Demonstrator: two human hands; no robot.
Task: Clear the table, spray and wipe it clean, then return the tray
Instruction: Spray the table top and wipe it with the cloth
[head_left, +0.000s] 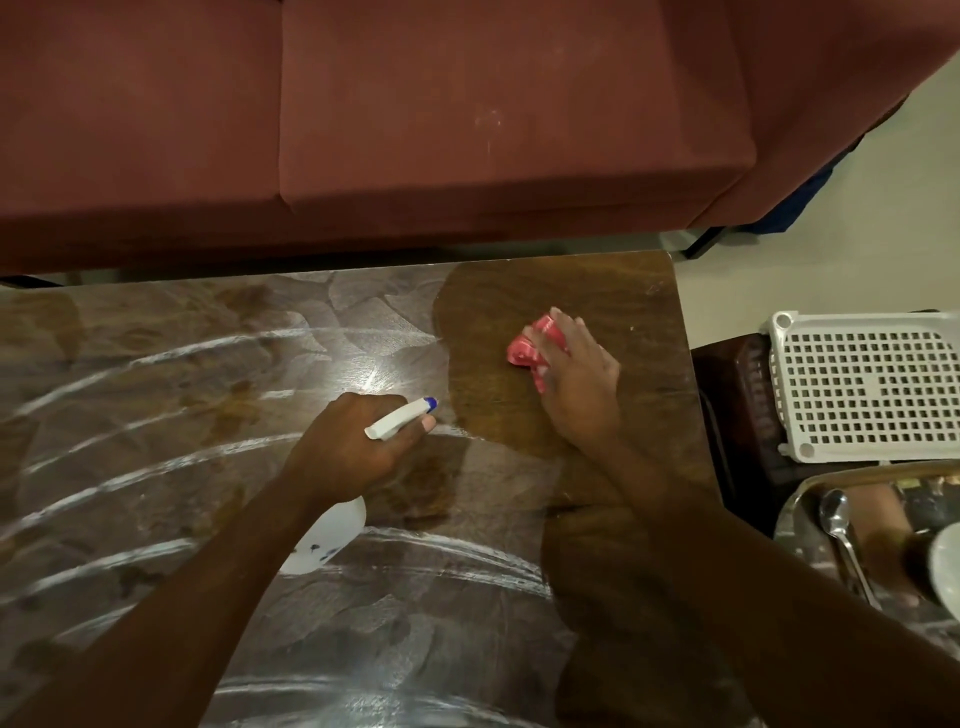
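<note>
Dark brown counter with white streaks, maroon sofa (467, 130) across the top of the frame.
The counter (156, 415) is glossy brown wood grain, crossed at left and centre by curved whitish streaks; its upper right patch is a plainer, warmer brown. The spray bottle (400, 418) is white with a blue nozzle tip and dark blue marks on its body. The cloth (530, 348) is pink-red with white flecks. At right, the rack (862, 384) is white with a grid of square holes; the tray (792, 525) and spoon (834, 512) are silvery. The floor (893, 171) is pale cream.

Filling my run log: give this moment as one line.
left hand: holds spray bottle; right hand: presses cloth on table; phase: wiping
</note>
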